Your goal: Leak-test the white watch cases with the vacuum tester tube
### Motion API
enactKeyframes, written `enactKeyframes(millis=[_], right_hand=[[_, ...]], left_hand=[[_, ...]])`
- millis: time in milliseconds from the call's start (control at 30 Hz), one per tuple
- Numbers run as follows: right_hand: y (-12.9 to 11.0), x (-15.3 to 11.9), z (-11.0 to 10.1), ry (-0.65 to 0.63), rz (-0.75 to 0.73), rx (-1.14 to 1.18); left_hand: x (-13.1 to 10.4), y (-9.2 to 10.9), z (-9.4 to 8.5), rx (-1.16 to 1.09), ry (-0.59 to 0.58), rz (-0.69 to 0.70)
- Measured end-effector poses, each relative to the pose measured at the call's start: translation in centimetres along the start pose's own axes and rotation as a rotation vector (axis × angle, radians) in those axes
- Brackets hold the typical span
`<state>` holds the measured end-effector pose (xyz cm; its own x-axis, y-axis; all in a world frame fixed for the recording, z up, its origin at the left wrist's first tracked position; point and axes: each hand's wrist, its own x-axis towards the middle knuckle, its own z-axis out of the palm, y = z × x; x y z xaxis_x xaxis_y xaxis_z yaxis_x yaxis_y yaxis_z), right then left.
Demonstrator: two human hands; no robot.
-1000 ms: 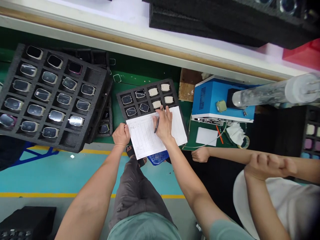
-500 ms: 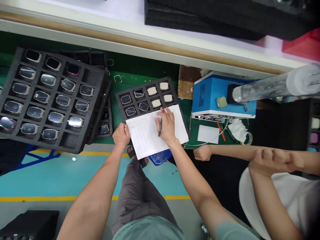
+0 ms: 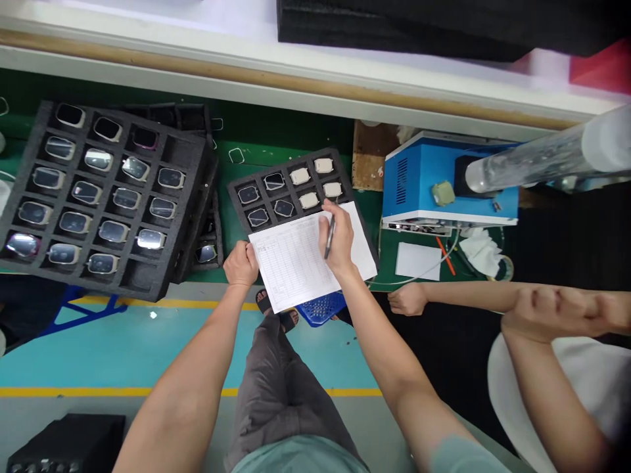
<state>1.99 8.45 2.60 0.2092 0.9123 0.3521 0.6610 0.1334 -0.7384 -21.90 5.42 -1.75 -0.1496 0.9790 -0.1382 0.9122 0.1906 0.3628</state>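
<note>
In the head view, we had our two bare hands at a printed form (image 3: 290, 263), which lay aslant over the near part of a small black foam tray (image 3: 290, 186). Its lower edge reached out past the green tabletop (image 3: 286, 141), above a blue perforated seat (image 3: 320, 310). The fingers of our left hand (image 3: 241, 264) were curled together and clamped on the left edge of the form; what was beneath them we could not see. Our right hand (image 3: 340, 238) was over the form's right half, and its fingers were clamped on a dark pen (image 3: 330, 238). Whether the pen touched the paper, we could not tell.

Beyond the form, two rows of the small tray were visible: dark-faced watches (image 3: 249, 194) on the left, pale watch cases (image 3: 309, 200) on the right. To the left stood a larger foam tray (image 3: 181, 220), tilted and stacked on others, with many watches in its compartments. To the right was a blue machine (image 3: 419, 177), bearing a greenish watch case (image 3: 442, 194). In front of it lay a white sheet (image 3: 419, 261) and an orange pen (image 3: 446, 256). Near these was a co-worker's closed hand (image 3: 408, 299).
</note>
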Motion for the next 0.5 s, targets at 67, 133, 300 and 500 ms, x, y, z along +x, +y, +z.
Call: enactKeyframes(millis=[67, 133, 300, 500], right_hand=[[-0.6, -3.1, -0.4, 0.057, 0.094, 0.123], [-1.4, -6.3, -0.6, 0.112, 0.183, 0.231], [-4.2, -9.4, 1.0, 0.05, 0.226, 0.348], [-5.4, -6.4, 4.4, -0.137, 0.3, 0.345]], left_hand=[[-0.1, 0.0, 0.1, -0.021, 0.005, -0.008], [-0.2, -0.1, 0.2, -0.05, 0.011, -0.017], [-0.4, -0.3, 0.4, -0.105, 0.037, 0.003], [-0.4, -0.4, 0.7, -0.106, 0.055, 0.023]])
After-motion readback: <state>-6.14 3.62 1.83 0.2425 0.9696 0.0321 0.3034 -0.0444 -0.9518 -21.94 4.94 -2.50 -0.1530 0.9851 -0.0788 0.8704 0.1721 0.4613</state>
